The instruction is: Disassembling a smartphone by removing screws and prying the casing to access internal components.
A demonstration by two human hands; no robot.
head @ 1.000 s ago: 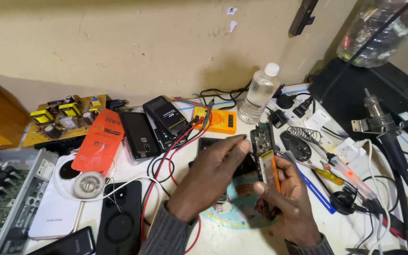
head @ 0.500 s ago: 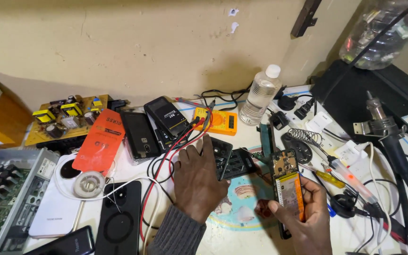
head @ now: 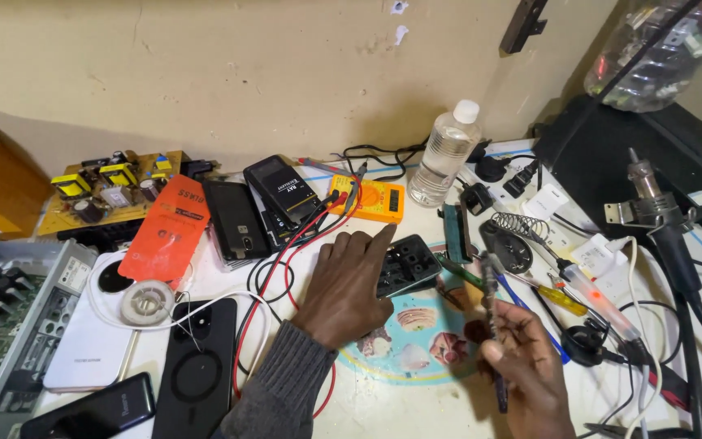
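Head view: left hand [head: 349, 286] flat on the table [head: 383, 406], unclenched, fingertips pinning a black plastic part [head: 406, 264] so it stays put; right hand [head: 530, 366] grips a thin dark tool [head: 489, 301] upright just right of that part; yellow multimeter [head: 370, 197] beyond the left hand
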